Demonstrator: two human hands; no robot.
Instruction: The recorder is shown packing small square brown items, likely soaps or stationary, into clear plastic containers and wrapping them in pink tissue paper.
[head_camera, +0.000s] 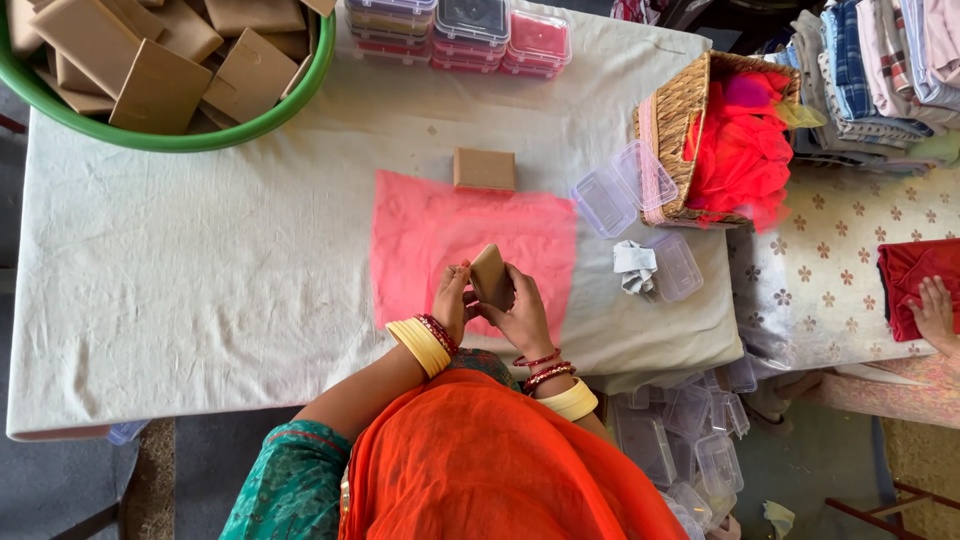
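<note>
Brown card, a small flat box, sits pinched between both hands above the near edge of the pink net sheet. The left hand grips its left edge with fingertips, and the right hand cups it from the right. A second brown box rests at the sheet's far edge.

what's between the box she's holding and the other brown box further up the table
In the head view, only the sheet of pink net fabric spread on the cloth lies between the held brown box and the second brown box; nothing else sits on that stretch.
</note>
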